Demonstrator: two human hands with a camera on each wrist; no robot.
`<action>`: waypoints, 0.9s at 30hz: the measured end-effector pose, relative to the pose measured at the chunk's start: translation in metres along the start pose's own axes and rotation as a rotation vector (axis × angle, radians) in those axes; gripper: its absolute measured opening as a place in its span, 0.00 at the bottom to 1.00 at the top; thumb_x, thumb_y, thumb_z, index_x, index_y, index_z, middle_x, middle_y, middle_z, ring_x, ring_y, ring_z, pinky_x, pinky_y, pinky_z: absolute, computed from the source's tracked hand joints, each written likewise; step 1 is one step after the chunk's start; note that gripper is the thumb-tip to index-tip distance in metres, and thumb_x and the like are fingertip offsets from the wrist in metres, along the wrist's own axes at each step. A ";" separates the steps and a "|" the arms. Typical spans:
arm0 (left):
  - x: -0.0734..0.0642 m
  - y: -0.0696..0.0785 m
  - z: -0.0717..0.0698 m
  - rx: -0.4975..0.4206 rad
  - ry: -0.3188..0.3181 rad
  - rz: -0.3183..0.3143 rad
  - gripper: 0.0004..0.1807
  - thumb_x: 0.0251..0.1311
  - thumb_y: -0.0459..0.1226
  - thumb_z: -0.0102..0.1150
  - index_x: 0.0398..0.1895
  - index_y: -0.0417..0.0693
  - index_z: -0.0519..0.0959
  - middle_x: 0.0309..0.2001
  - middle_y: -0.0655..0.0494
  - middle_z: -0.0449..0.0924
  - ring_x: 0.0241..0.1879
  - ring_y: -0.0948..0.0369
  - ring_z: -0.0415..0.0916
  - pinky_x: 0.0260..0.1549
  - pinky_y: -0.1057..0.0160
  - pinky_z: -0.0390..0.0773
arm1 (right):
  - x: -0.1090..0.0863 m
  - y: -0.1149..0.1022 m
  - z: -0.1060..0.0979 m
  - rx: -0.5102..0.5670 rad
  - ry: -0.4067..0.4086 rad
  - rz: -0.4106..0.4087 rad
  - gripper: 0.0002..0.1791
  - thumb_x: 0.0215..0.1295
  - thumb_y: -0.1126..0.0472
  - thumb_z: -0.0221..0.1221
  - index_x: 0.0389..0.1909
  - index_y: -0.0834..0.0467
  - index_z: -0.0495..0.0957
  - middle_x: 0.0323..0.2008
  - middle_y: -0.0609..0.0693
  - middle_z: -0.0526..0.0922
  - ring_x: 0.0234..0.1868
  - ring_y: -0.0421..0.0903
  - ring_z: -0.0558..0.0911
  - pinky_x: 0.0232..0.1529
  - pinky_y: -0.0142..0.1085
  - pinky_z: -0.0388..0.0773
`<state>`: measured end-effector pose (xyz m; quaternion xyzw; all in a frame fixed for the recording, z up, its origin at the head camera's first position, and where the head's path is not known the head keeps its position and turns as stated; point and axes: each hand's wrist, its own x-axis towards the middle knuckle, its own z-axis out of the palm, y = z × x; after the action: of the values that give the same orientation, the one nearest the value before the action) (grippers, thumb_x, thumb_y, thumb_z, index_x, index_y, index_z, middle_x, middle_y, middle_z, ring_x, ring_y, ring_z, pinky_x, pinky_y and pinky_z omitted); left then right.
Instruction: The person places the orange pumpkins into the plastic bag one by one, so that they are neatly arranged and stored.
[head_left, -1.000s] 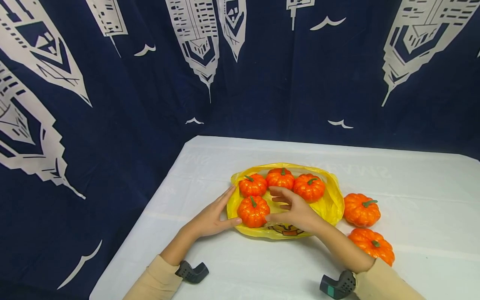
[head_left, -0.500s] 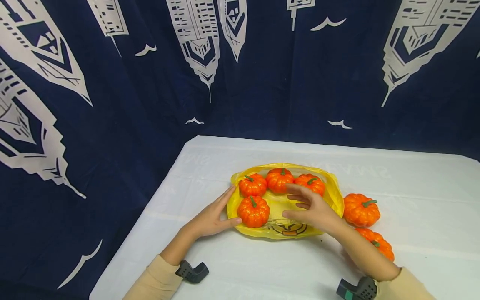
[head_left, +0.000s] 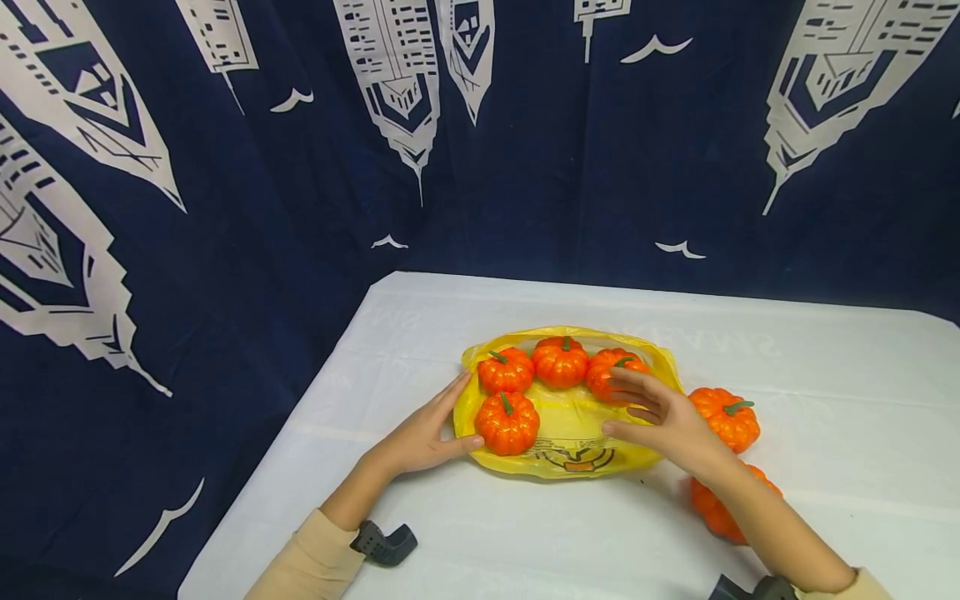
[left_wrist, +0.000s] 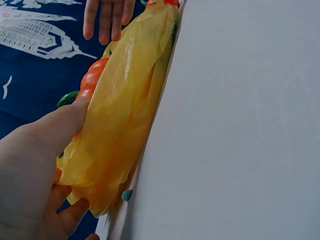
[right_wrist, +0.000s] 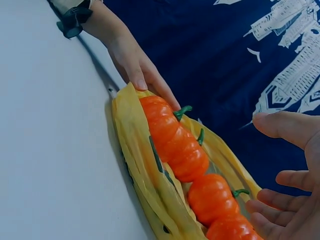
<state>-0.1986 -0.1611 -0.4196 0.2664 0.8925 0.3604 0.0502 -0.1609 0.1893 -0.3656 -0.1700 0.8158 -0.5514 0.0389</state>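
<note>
Left hand [head_left: 427,433] spread against left end of yellow bag [head_left: 573,417], fingers straight, thumb at near rim. Right hand [head_left: 667,421] over bag's right side, fingers relaxed, grip loose. Four pumpkins [head_left: 507,423] inside bag; two others [head_left: 727,417] on white table [head_left: 847,408], right of bag.

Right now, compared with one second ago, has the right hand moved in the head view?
Yes, rightward: the right hand has moved away from the front pumpkin inside the yellow bag, and now overlaps the bag's right edge in that view.
</note>
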 end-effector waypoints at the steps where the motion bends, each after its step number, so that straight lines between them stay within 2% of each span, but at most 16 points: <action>1: 0.000 0.000 0.000 0.000 -0.001 0.000 0.53 0.60 0.57 0.62 0.79 0.52 0.43 0.78 0.55 0.40 0.75 0.53 0.43 0.69 0.45 0.52 | -0.002 0.001 -0.002 0.004 0.004 -0.006 0.40 0.62 0.61 0.66 0.71 0.65 0.59 0.66 0.63 0.68 0.63 0.62 0.70 0.56 0.26 0.71; 3: 0.000 0.001 0.000 0.002 -0.001 -0.001 0.53 0.60 0.57 0.62 0.79 0.52 0.43 0.78 0.55 0.40 0.75 0.53 0.43 0.69 0.45 0.52 | -0.005 0.001 -0.005 0.007 0.016 -0.011 0.39 0.62 0.62 0.66 0.71 0.65 0.59 0.65 0.64 0.68 0.63 0.59 0.71 0.55 0.23 0.70; 6: 0.000 0.001 0.000 0.003 -0.004 -0.005 0.53 0.60 0.57 0.62 0.79 0.52 0.43 0.78 0.56 0.40 0.75 0.53 0.43 0.69 0.45 0.52 | -0.011 0.003 -0.010 -0.002 0.029 -0.016 0.39 0.62 0.62 0.66 0.71 0.65 0.60 0.64 0.63 0.69 0.62 0.49 0.73 0.54 0.21 0.70; 9: 0.000 0.001 0.000 0.002 -0.003 -0.007 0.53 0.60 0.57 0.62 0.79 0.53 0.43 0.78 0.56 0.40 0.75 0.54 0.43 0.69 0.45 0.52 | -0.016 0.004 -0.017 -0.013 0.041 -0.021 0.38 0.62 0.62 0.66 0.70 0.65 0.60 0.64 0.64 0.70 0.58 0.36 0.74 0.54 0.22 0.71; 12: 0.000 0.001 0.000 -0.005 0.001 -0.003 0.53 0.59 0.57 0.62 0.79 0.53 0.43 0.78 0.56 0.40 0.75 0.53 0.43 0.68 0.44 0.52 | -0.021 0.004 -0.028 -0.036 0.063 -0.011 0.37 0.64 0.61 0.65 0.70 0.65 0.61 0.63 0.63 0.71 0.55 0.29 0.74 0.51 0.23 0.74; 16: 0.001 -0.001 0.001 -0.007 0.002 -0.004 0.53 0.59 0.57 0.62 0.79 0.54 0.43 0.78 0.56 0.40 0.75 0.53 0.43 0.68 0.44 0.52 | -0.024 0.007 -0.044 -0.091 0.101 -0.006 0.36 0.65 0.60 0.64 0.71 0.63 0.61 0.62 0.57 0.72 0.54 0.29 0.74 0.49 0.22 0.74; 23: 0.001 -0.003 0.002 -0.004 0.007 0.001 0.52 0.60 0.57 0.62 0.79 0.53 0.43 0.78 0.57 0.41 0.75 0.54 0.43 0.68 0.44 0.53 | -0.030 0.016 -0.069 -0.095 0.158 -0.040 0.35 0.66 0.66 0.62 0.72 0.58 0.60 0.56 0.33 0.74 0.52 0.26 0.76 0.46 0.21 0.75; 27: 0.001 -0.002 0.002 -0.004 0.005 0.003 0.52 0.60 0.57 0.62 0.79 0.53 0.43 0.78 0.57 0.41 0.75 0.54 0.43 0.68 0.44 0.53 | -0.035 0.023 -0.081 -0.095 0.194 -0.045 0.35 0.66 0.68 0.61 0.72 0.56 0.61 0.54 0.29 0.74 0.52 0.26 0.76 0.46 0.18 0.73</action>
<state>-0.2000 -0.1608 -0.4222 0.2669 0.8915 0.3629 0.0479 -0.1535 0.2800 -0.3597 -0.1361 0.8369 -0.5267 -0.0606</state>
